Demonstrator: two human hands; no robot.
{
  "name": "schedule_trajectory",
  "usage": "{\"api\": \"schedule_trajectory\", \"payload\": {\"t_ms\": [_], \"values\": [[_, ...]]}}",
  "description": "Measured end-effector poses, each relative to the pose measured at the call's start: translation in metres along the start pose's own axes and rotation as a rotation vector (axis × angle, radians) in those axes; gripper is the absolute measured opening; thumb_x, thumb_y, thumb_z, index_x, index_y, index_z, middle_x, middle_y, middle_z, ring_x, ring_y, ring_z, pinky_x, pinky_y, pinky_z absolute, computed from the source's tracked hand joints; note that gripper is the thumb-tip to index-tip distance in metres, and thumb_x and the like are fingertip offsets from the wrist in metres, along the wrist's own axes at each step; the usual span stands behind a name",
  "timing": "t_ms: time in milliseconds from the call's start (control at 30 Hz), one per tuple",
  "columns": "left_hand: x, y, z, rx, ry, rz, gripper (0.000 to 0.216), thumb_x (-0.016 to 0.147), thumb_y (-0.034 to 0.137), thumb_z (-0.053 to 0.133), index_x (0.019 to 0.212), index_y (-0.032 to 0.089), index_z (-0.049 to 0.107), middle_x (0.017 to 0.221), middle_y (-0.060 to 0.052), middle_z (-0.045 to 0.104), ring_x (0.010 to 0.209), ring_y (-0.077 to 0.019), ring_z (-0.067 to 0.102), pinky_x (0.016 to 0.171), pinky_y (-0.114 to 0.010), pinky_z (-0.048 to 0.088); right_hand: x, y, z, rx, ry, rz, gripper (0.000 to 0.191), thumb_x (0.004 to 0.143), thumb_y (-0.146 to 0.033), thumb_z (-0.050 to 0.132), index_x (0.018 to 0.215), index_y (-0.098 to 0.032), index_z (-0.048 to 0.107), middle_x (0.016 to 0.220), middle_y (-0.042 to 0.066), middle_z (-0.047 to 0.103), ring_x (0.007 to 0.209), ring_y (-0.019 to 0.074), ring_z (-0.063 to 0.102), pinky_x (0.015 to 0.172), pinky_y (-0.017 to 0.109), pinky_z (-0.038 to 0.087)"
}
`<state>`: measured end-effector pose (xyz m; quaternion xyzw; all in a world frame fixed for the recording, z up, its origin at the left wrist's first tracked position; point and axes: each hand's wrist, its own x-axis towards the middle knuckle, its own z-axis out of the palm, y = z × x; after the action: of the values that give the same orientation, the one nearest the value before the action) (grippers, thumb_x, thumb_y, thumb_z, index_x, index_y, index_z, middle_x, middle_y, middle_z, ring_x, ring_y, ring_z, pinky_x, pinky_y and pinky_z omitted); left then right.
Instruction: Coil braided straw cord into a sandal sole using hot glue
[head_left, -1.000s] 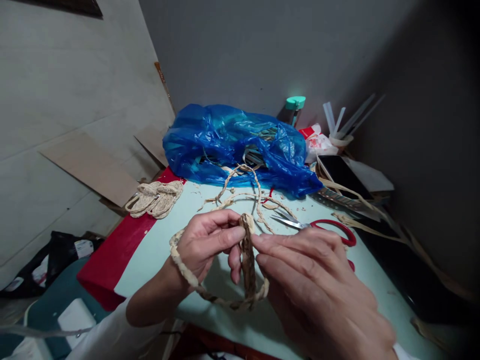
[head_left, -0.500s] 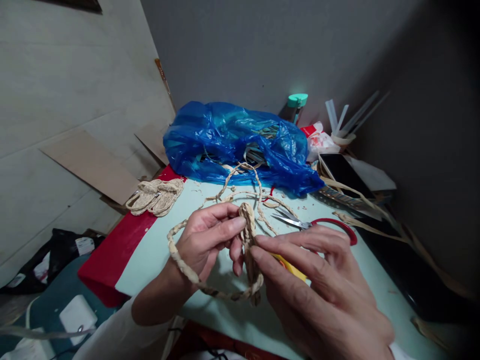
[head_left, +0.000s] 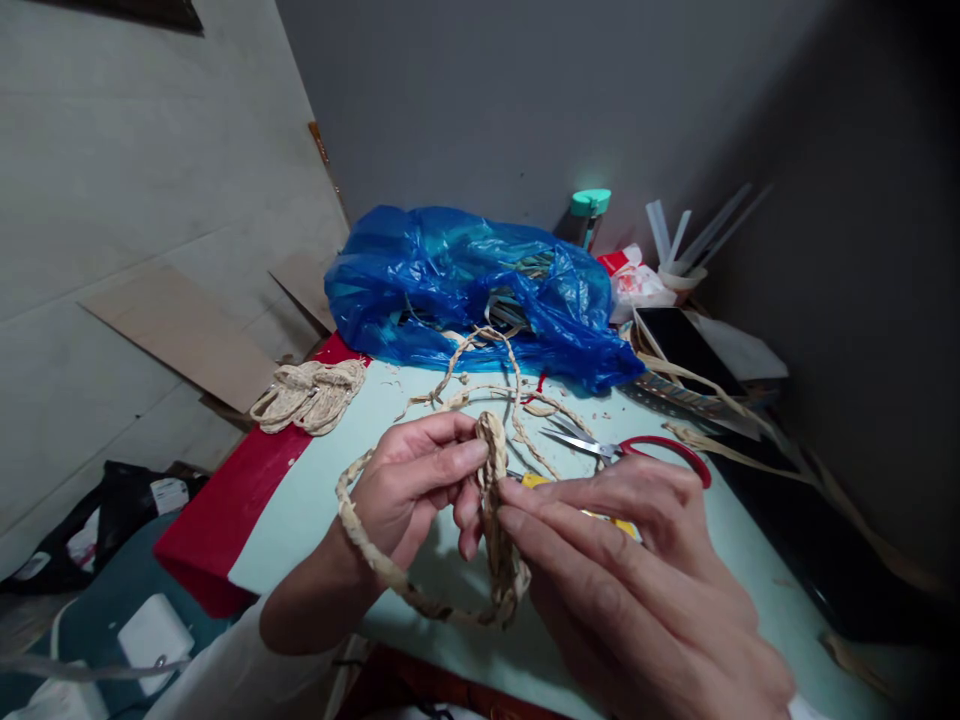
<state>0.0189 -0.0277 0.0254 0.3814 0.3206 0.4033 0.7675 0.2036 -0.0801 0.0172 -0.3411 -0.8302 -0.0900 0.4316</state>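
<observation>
Between my hands stands a small coiled piece of braided straw cord (head_left: 493,500), seen nearly edge-on. My left hand (head_left: 420,480) pinches its upper left side between thumb and fingers. From the other side, the fingertips of my right hand (head_left: 630,560) press together on the piece. A loose length of the same braid (head_left: 382,568) loops from the bottom of the piece round my left wrist. More braid (head_left: 517,385) lies on the table behind. Red-handled scissors (head_left: 667,447) lie just beyond my right hand. Something yellow (head_left: 536,481) is partly hidden behind that hand.
A blue plastic bag (head_left: 450,270) with dried strands fills the back of the table. Finished-looking woven straw pieces (head_left: 307,395) lie at the left on red cloth (head_left: 225,530). A phone (head_left: 686,345), a cup of pale strips (head_left: 682,280) and a green-lidded bottle (head_left: 591,205) stand right.
Both hands keep hold of the coiled piece. The right fingertips have shifted slightly at its side, and more of the yellow thing shows behind them. The view has moved a little.
</observation>
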Motion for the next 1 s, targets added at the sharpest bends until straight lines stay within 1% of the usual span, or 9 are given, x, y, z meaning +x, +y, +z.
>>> {"api": "schedule_trajectory", "payload": {"t_ms": [133,233,333,467,600,700,767,933,1000], "values": [[0.000,-0.001,-0.001,-0.009,0.024,-0.034,0.015,0.083,0.025,0.071,0.078,0.012,0.066,0.045,0.001,0.058,0.034,-0.0080,0.055,0.039,-0.013,0.044,0.001,-0.002,0.003,0.032,0.008,0.040,0.025,0.092,-0.007,0.062,0.115,-0.015,0.069,0.115,0.000,0.072,0.095,0.0154,0.066,0.087,0.037,0.044],[0.000,-0.002,-0.001,-0.009,0.041,-0.042,0.016,0.082,0.026,0.073,0.079,0.012,0.065,0.044,0.002,0.058,0.034,-0.0077,0.055,0.040,-0.013,0.042,0.004,0.000,0.005,0.033,0.041,0.036,0.021,0.094,-0.007,0.059,0.109,-0.015,0.070,0.109,0.000,0.074,0.091,0.0126,0.065,0.085,0.034,0.042],[0.002,-0.004,-0.002,-0.015,0.049,-0.020,0.018,0.079,0.026,0.076,0.079,0.012,0.065,0.045,0.003,0.058,0.034,-0.0077,0.055,0.039,-0.013,0.041,0.005,0.004,0.008,0.037,0.066,0.025,0.018,0.094,-0.008,0.059,0.107,-0.015,0.070,0.107,0.001,0.074,0.089,0.0139,0.065,0.086,0.036,0.042],[0.007,-0.004,-0.002,-0.032,0.047,0.014,0.017,0.079,0.026,0.074,0.079,0.012,0.064,0.047,0.003,0.057,0.036,-0.0083,0.054,0.039,-0.015,0.044,0.006,0.010,0.010,0.071,0.014,-0.002,0.021,0.094,-0.008,0.058,0.111,-0.015,0.069,0.112,0.004,0.073,0.092,0.0164,0.065,0.094,0.040,0.040],[0.012,-0.004,-0.001,-0.050,0.087,0.048,0.015,0.077,0.022,0.075,0.078,0.011,0.065,0.053,0.003,0.056,0.041,-0.0066,0.050,0.039,-0.016,0.048,0.007,0.014,0.007,0.094,-0.052,-0.004,0.029,0.089,-0.005,0.054,0.113,-0.014,0.066,0.118,0.005,0.071,0.101,0.0182,0.064,0.100,0.043,0.040],[0.014,-0.004,0.000,-0.081,0.115,0.056,0.014,0.077,0.019,0.075,0.079,0.011,0.064,0.059,0.002,0.057,0.043,-0.0063,0.050,0.040,-0.015,0.049,0.007,0.015,0.006,0.094,-0.097,-0.016,0.033,0.087,-0.008,0.056,0.119,-0.013,0.063,0.123,0.007,0.068,0.107,0.0199,0.063,0.105,0.046,0.039],[0.014,-0.005,0.000,-0.098,0.132,0.058,0.014,0.077,0.018,0.075,0.079,0.012,0.062,0.059,0.002,0.056,0.043,-0.0063,0.051,0.040,-0.016,0.049,0.006,0.017,0.007,0.083,-0.109,-0.036,0.035,0.087,-0.008,0.057,0.121,-0.013,0.062,0.126,0.008,0.067,0.107,0.0200,0.062,0.106,0.047,0.038],[0.013,-0.008,0.002,-0.117,0.151,0.067,0.018,0.076,0.020,0.077,0.086,0.011,0.065,0.064,0.002,0.058,0.044,-0.0051,0.050,0.039,-0.014,0.046,0.006,0.020,0.012,0.024,-0.036,-0.092,0.029,0.090,-0.005,0.061,0.117,-0.011,0.064,0.123,0.007,0.069,0.101,0.0172,0.063,0.107,0.046,0.038],[0.012,-0.009,0.003,-0.132,0.145,0.074,0.021,0.074,0.022,0.079,0.086,0.011,0.066,0.062,0.003,0.057,0.042,-0.0044,0.048,0.037,-0.013,0.042,0.008,0.020,0.013,0.008,-0.004,-0.128,0.025,0.093,-0.007,0.058,0.117,-0.009,0.065,0.122,0.008,0.069,0.102,0.0174,0.063,0.106,0.045,0.039]]}}
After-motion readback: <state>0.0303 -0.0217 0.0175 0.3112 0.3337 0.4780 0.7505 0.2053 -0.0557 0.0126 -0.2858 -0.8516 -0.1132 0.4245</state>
